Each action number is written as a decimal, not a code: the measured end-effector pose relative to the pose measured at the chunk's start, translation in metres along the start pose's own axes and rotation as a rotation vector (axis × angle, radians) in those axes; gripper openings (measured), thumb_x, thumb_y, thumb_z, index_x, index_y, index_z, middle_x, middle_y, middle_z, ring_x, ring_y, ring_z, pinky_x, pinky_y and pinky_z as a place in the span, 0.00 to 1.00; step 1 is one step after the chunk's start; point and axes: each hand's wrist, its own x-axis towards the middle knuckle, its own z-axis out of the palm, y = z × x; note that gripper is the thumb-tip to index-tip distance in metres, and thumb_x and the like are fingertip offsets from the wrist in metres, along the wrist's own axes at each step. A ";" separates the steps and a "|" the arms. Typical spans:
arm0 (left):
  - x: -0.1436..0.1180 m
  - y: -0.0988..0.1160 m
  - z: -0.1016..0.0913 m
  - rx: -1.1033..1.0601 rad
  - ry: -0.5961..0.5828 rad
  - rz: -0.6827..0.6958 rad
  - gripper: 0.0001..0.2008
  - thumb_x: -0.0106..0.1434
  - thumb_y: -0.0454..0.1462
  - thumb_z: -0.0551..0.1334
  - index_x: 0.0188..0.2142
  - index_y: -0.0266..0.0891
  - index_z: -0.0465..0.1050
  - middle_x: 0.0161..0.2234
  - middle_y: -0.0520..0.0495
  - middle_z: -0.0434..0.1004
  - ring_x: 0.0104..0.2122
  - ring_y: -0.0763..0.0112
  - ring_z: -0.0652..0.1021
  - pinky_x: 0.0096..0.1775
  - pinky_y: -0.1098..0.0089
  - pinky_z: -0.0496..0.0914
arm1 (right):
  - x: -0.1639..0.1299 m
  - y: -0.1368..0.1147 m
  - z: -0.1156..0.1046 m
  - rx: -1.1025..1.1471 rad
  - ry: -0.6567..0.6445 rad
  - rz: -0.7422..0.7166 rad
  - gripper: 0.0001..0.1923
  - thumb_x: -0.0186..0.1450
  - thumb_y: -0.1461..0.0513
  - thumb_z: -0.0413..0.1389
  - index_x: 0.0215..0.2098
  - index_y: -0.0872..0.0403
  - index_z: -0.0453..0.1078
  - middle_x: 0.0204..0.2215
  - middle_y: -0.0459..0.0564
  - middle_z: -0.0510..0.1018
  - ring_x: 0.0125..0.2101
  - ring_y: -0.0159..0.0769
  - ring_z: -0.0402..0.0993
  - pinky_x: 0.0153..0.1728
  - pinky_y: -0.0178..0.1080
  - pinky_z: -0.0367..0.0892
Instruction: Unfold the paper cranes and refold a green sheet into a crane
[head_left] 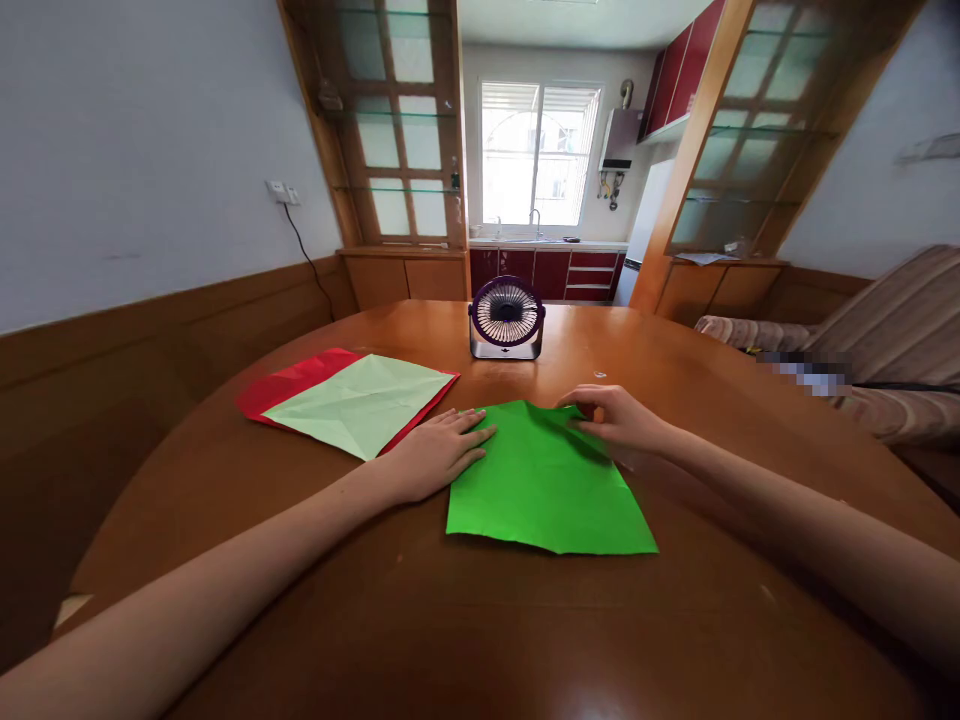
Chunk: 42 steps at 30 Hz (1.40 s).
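Observation:
A bright green sheet of paper (pixel 545 485) lies flat in the middle of the round wooden table (pixel 450 620). My left hand (pixel 439 452) rests palm down on the sheet's left far corner, fingers spread and pressing on it. At the sheet's far right corner my right hand (pixel 616 418) pinches the paper's edge between its fingers, and the paper there is slightly lifted and creased. To the left lie a pale green sheet (pixel 365 403) with fold lines and a red sheet (pixel 289 385) beneath it.
A small purple desk fan (pixel 506 318) stands at the far middle of the table. A striped sofa (pixel 892 350) is at the right. Wooden cabinets and a kitchen doorway lie beyond the table; a wall with wood panelling runs along the left.

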 end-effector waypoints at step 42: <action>0.018 0.036 0.003 -0.201 -0.069 0.169 0.32 0.71 0.52 0.45 0.68 0.40 0.45 0.69 0.42 0.39 0.68 0.60 0.46 0.65 0.56 0.46 | -0.040 0.001 0.016 -0.121 -0.244 -0.438 0.26 0.68 0.59 0.53 0.64 0.51 0.59 0.64 0.54 0.60 0.65 0.43 0.53 0.62 0.51 0.56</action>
